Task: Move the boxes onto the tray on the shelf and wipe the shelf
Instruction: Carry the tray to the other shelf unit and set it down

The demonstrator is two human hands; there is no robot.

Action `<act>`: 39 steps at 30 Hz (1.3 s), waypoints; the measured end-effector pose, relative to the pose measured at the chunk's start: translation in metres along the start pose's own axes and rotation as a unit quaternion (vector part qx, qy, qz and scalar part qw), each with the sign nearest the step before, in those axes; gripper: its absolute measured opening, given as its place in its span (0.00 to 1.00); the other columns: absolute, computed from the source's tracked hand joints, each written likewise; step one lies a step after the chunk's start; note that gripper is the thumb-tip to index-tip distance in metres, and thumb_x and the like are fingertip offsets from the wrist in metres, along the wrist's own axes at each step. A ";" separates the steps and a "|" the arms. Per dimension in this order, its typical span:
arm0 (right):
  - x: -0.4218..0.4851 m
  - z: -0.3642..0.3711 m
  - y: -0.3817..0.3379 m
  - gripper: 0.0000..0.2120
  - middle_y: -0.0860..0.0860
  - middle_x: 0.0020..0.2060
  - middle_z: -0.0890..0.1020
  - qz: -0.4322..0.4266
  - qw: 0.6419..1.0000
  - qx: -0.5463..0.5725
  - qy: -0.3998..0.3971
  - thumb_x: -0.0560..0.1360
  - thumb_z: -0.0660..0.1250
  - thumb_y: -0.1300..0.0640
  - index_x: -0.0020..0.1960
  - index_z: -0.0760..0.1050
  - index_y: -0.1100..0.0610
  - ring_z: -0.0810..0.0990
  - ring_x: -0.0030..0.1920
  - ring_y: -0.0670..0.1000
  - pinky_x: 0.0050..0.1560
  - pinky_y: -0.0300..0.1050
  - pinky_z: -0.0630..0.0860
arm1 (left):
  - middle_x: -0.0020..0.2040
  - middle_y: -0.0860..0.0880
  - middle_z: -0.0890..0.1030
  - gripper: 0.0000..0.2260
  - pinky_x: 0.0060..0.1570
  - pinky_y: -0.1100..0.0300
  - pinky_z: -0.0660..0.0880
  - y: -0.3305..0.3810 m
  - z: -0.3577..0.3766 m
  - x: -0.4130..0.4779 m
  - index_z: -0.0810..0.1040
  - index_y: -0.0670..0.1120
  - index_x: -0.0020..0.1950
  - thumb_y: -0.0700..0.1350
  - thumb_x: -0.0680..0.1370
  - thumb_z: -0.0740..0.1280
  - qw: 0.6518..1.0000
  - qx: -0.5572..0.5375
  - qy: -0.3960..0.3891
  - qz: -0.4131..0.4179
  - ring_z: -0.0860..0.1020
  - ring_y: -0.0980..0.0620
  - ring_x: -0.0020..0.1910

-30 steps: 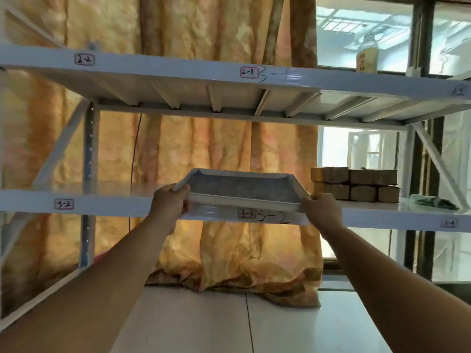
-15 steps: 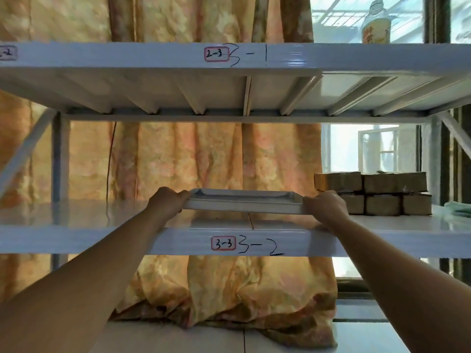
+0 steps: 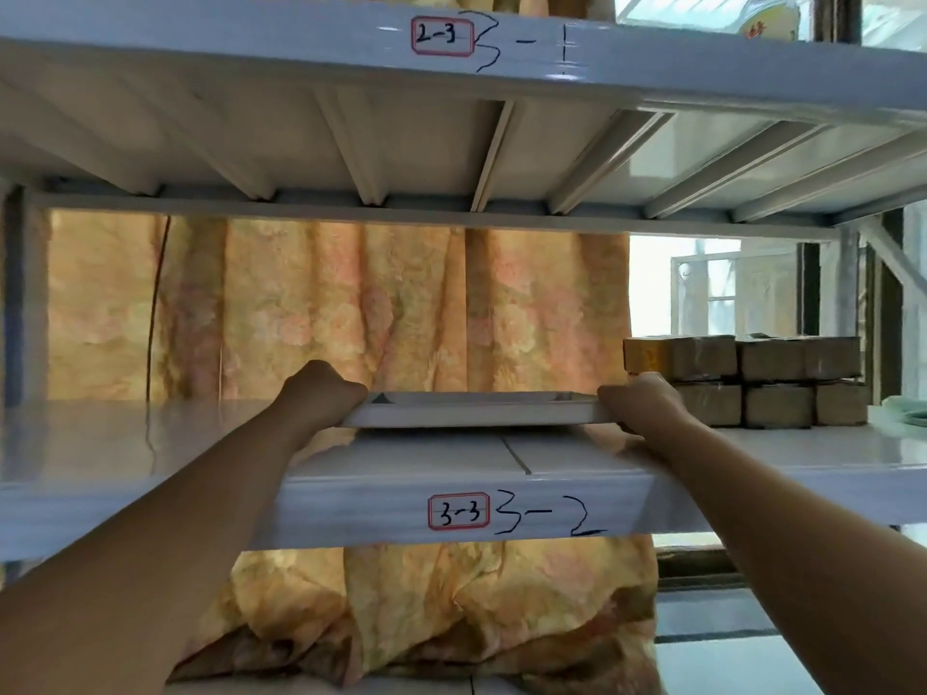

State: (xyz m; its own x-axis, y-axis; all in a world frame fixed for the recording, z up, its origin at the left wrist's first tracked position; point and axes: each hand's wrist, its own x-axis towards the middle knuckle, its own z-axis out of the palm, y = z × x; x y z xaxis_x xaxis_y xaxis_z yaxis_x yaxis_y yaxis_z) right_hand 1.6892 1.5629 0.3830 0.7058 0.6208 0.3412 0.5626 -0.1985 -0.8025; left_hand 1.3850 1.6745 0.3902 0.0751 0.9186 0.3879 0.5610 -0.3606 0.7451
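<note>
A flat white tray [image 3: 476,412] lies level, low over the white shelf [image 3: 451,509] labelled 3-3; I cannot tell whether it touches the shelf. My left hand [image 3: 321,393] grips its left end and my right hand [image 3: 639,401] grips its right end. To the right of the tray, a stack of several brown boxes [image 3: 747,381] stands on the same shelf in two layers, close to my right hand. A pale green cloth [image 3: 905,411] lies at the far right edge of the shelf, partly cut off.
The upper shelf [image 3: 451,42], labelled 2-3, hangs low over the work space with ribs underneath. A bottle [image 3: 767,20] stands on it at top right. An orange curtain [image 3: 351,313] hangs behind the rack. A diagonal brace [image 3: 898,263] crosses the right end.
The tray went from tilted at the shelf's front edge to level and further in over the shelf. My view has come closer and lower, so the tray now appears edge-on.
</note>
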 end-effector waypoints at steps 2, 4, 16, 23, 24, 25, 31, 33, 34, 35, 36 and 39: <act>-0.002 -0.001 -0.002 0.09 0.56 0.41 0.77 0.005 1.000 -0.004 -0.012 0.71 0.67 0.55 0.36 0.71 0.56 0.74 0.41 0.55 0.47 0.50 0.77 | 0.28 0.46 0.64 0.15 0.29 0.60 0.56 0.001 0.000 -0.002 0.63 0.42 0.29 0.41 0.73 0.64 1.000 0.022 -0.001 0.004 0.62 0.50 0.28; 0.000 -0.002 -0.004 0.09 0.55 0.34 0.76 0.011 1.000 0.000 -0.012 0.72 0.66 0.57 0.48 0.74 0.62 0.75 0.35 0.53 0.36 0.45 0.73 | 0.29 0.46 0.64 0.14 0.29 0.60 0.57 0.000 0.000 -0.005 0.64 0.42 0.30 0.41 0.73 0.65 1.000 0.024 -0.004 0.002 0.63 0.49 0.28; 0.012 -0.009 0.003 0.06 0.52 0.34 0.73 -0.015 0.993 -0.082 -0.089 0.73 0.66 0.58 0.43 0.72 0.60 0.72 0.31 0.49 0.27 0.39 0.69 | 0.26 0.45 0.65 0.16 0.34 0.57 0.62 0.002 0.003 -0.010 0.65 0.41 0.27 0.39 0.72 0.66 0.999 0.042 -0.022 -0.017 0.65 0.48 0.27; 0.014 -0.012 0.006 0.20 0.61 0.56 0.78 -0.048 0.978 -0.154 -0.133 0.76 0.63 0.54 0.63 0.73 0.66 0.76 0.37 0.50 0.32 0.35 0.73 | 0.27 0.45 0.68 0.19 0.28 0.60 0.59 0.012 0.011 -0.023 0.65 0.42 0.29 0.48 0.75 0.65 0.983 0.185 -0.002 -0.001 0.66 0.49 0.27; 0.015 -0.013 0.006 0.21 0.60 0.59 0.78 -0.045 0.977 -0.162 -0.132 0.77 0.62 0.52 0.64 0.72 0.64 0.78 0.44 0.53 0.41 0.37 0.76 | 0.27 0.45 0.68 0.19 0.27 0.59 0.59 0.014 0.012 -0.025 0.64 0.42 0.29 0.48 0.76 0.64 0.981 0.196 -0.003 -0.003 0.66 0.49 0.27; 0.015 -0.014 0.004 0.20 0.59 0.58 0.78 -0.054 0.971 -0.186 -0.139 0.77 0.60 0.51 0.63 0.73 0.63 0.78 0.49 0.55 0.48 0.41 0.76 | 0.28 0.45 0.69 0.18 0.28 0.59 0.59 0.015 0.011 -0.025 0.65 0.42 0.29 0.48 0.76 0.64 0.979 0.206 -0.002 -0.003 0.67 0.49 0.28; 0.018 -0.018 0.001 0.13 0.55 0.30 0.74 -0.094 0.934 -0.286 -0.190 0.76 0.60 0.54 0.36 0.70 0.61 0.71 0.30 0.53 0.31 0.41 0.69 | 0.32 0.43 0.77 0.13 0.30 0.62 0.66 0.017 0.014 -0.028 0.75 0.40 0.36 0.46 0.76 0.60 0.962 0.274 -0.008 0.004 0.73 0.47 0.29; 0.015 -0.019 -0.004 0.11 0.54 0.28 0.72 -0.101 0.912 -0.344 -0.202 0.76 0.59 0.58 0.38 0.71 0.63 0.69 0.26 0.52 0.29 0.40 0.66 | 0.33 0.46 0.73 0.11 0.34 0.61 0.65 0.020 0.019 -0.027 0.69 0.43 0.32 0.43 0.75 0.59 0.947 0.322 -0.005 0.011 0.70 0.48 0.32; 0.014 -0.019 -0.006 0.10 0.54 0.27 0.72 -0.104 0.904 -0.359 -0.208 0.76 0.59 0.59 0.39 0.71 0.63 0.69 0.25 0.52 0.29 0.40 0.66 | 0.33 0.47 0.71 0.12 0.37 0.60 0.66 0.023 0.021 -0.028 0.67 0.44 0.31 0.42 0.75 0.59 0.934 0.356 -0.002 0.019 0.69 0.49 0.35; 0.014 -0.021 -0.008 0.10 0.54 0.27 0.73 -0.101 0.904 -0.358 -0.211 0.75 0.59 0.59 0.38 0.71 0.63 0.69 0.24 0.52 0.29 0.40 0.66 | 0.34 0.48 0.69 0.12 0.40 0.58 0.68 0.026 0.024 -0.030 0.65 0.45 0.31 0.42 0.75 0.59 0.922 0.386 0.003 0.029 0.69 0.49 0.38; 0.014 -0.021 -0.009 0.10 0.55 0.27 0.73 -0.094 0.908 -0.349 -0.212 0.75 0.59 0.59 0.38 0.71 0.62 0.69 0.25 0.52 0.29 0.40 0.66 | 0.35 0.48 0.68 0.12 0.43 0.57 0.68 0.031 0.027 -0.032 0.65 0.45 0.31 0.43 0.75 0.58 0.912 0.407 0.013 0.041 0.68 0.48 0.41; 0.016 -0.024 -0.006 0.10 0.55 0.37 0.79 -0.131 0.924 -0.315 -0.173 0.75 0.61 0.55 0.45 0.75 0.62 0.77 0.34 0.52 0.36 0.41 0.73 | 0.38 0.48 0.68 0.12 0.46 0.54 0.68 0.050 0.041 -0.043 0.67 0.45 0.33 0.44 0.77 0.58 0.905 0.414 0.029 0.097 0.69 0.45 0.49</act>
State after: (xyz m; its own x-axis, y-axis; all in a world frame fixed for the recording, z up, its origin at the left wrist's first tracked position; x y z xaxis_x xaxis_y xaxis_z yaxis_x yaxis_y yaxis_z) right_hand 1.7071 1.5553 0.4052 0.3909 0.8942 0.2183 0.9107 -0.3414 -0.2325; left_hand 1.4436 1.6234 0.3884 0.2083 0.8327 0.5130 0.9690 -0.2470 0.0074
